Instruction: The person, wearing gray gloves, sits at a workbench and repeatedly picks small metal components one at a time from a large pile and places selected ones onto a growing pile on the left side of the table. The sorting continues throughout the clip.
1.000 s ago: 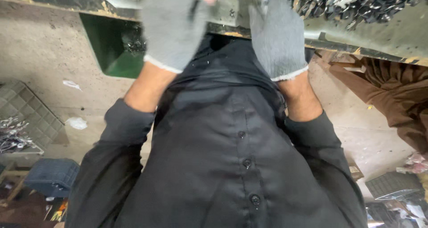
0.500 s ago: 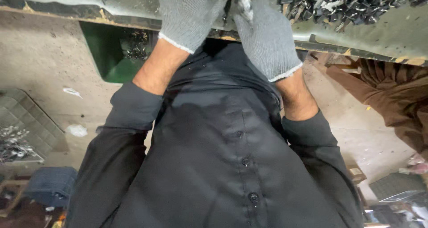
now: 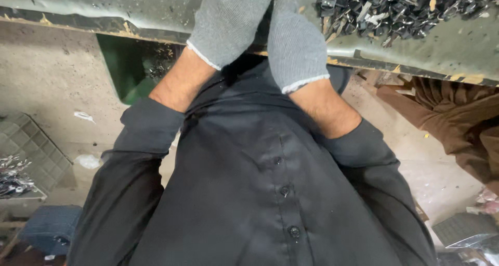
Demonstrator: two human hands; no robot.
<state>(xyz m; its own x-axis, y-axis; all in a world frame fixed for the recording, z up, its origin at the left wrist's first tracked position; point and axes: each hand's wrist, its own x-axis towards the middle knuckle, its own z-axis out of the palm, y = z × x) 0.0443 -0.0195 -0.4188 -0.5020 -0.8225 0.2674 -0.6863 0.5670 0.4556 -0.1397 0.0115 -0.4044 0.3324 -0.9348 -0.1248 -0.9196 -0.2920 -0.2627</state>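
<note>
Both my hands wear grey knit gloves and rest together at the edge of a grey-green workbench (image 3: 130, 8) at the top of the view. My left hand (image 3: 228, 21) lies beside my right hand (image 3: 293, 42), the gloves touching. The fingertips run out of the top of the frame, so whatever they hold is hidden; a small bit of metal shows between them at the very top. A heap of small dark metal parts (image 3: 395, 6) lies on the bench just right of my right hand. My black buttoned shirt fills the lower view.
A green bin (image 3: 125, 63) stands under the bench at left. A grey crate (image 3: 31, 146) with shiny metal pieces sits on the concrete floor at far left. A person in brown clothing (image 3: 452, 120) is at right. A dark box (image 3: 462, 229) lies at lower right.
My hands have drawn closer together, from apart to touching, and have shifted up to the frame's top edge. The view has tilted slightly downward.
</note>
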